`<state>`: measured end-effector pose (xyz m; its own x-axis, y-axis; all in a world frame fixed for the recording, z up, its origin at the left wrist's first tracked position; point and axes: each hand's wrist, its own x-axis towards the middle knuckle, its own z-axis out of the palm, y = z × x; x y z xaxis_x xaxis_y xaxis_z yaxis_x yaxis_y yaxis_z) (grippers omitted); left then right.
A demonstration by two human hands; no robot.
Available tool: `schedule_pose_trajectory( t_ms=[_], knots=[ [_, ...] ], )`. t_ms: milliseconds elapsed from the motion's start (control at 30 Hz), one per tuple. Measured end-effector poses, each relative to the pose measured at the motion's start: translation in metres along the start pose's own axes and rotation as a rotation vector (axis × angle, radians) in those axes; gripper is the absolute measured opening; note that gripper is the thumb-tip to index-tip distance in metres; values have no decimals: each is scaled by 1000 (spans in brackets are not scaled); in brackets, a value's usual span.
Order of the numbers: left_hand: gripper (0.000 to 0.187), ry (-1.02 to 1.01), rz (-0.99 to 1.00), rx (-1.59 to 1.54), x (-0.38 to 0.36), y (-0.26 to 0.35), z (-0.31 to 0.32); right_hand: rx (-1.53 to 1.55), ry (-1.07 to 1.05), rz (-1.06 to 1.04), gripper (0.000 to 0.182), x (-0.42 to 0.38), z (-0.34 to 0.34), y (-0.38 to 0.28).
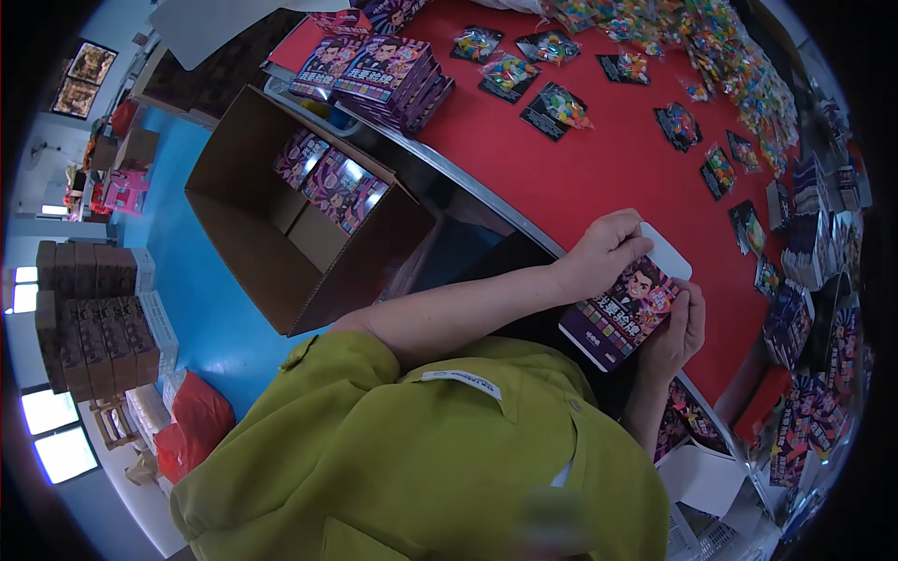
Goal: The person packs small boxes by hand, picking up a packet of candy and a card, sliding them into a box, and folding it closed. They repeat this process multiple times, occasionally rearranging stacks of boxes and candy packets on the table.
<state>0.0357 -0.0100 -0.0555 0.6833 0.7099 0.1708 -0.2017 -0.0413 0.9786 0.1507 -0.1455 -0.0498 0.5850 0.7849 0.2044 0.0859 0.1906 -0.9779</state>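
Observation:
A purple printed carton (pixel 622 313) with a cartoon figure on its front is between my two hands, tilted over the table's near edge. Its white end flap (pixel 668 251) stands up at the top. My left hand (pixel 606 251) is closed on the carton's top edge by the flap, thumb against the front. On the side nearer the lower right, my right hand (pixel 681 329) grips the carton, fingers bent around its edge. What is inside the carton does not show.
On the red table (pixel 552 173) lie dark cards with small bags of colourful pieces (pixel 561 107), beside a large heap of bags (pixel 730 65). Stacked cartons (pixel 388 75) stand at the far left corner. An open cardboard box (pixel 309 215) holds more. Flat printed packs (pixel 809 224) line the right.

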Motion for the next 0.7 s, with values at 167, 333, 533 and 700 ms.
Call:
schedule_pose_trajectory(
  t_ms=[167,333,533,700],
  knots=[
    [17,28,61,61,5,-4,1,-659,-57,-302,22,-1,-3,-2],
    [17,17,17,278,7,-12,-8,-1338,-315,-641,31,-26,0,-36],
    [11,-59,-186,311,10,-5,-13,-1254,-562,-577,35,-30,-4,-26],
    [31,12,-436,-407,-2,21,-11,-956,-268,-760,35,-11,-8,-17]
  ],
)
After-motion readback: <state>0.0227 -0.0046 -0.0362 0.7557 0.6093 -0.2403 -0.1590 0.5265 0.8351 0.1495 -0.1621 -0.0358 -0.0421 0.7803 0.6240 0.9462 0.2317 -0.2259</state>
